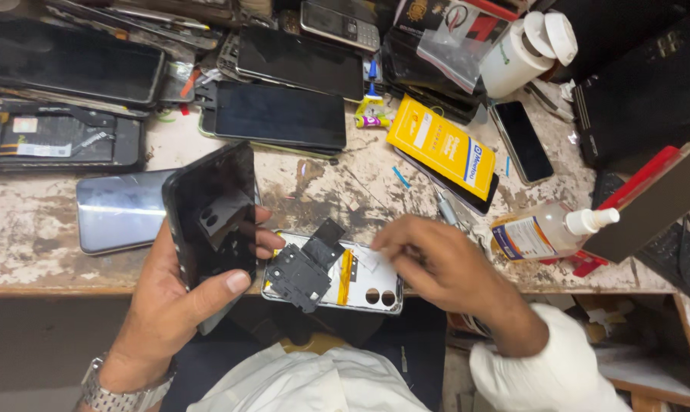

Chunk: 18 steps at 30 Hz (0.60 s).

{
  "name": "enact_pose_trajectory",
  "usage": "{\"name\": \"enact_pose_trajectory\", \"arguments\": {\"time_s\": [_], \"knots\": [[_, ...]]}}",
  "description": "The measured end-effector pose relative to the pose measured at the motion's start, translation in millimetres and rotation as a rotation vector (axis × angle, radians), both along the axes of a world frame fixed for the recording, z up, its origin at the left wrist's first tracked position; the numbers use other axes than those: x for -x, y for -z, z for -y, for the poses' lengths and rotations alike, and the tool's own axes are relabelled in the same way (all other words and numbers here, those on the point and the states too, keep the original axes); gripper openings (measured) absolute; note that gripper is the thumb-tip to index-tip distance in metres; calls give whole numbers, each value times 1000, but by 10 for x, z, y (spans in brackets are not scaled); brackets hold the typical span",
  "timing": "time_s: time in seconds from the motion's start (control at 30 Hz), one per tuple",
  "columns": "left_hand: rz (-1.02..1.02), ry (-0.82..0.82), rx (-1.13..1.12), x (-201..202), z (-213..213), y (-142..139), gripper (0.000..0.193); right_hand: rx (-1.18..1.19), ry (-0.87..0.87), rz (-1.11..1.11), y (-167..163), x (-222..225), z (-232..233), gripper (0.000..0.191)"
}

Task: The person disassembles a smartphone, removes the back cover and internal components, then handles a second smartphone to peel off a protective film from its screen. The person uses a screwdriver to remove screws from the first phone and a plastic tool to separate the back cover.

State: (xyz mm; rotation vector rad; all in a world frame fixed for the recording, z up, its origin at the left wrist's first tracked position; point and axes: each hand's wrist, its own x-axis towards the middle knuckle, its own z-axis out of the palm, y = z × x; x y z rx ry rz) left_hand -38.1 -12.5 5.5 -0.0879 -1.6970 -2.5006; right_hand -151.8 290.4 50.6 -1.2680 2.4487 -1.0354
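Left hand clamps a black phone by its long edges, tilted above the near table edge; right hand pinches at the open back cover lying just right; both look light, stiff, slick, fragile, best edge-held.

Right hand blurred, fingertips indistinct over the opened phone back. Lower edge of black phone hidden behind left hand. Black box cut off by right edge.
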Motion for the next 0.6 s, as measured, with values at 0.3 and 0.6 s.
{"name": "enact_pose_trajectory", "arguments": {"time_s": [0.3,0.6], "knots": [[6,17,-52,66,22,55,77,25,334,-71,100,-36,-68,17],[-36,-3,-64,13,-2,96,71,-150,314,-82,55,309,343,19]]}}
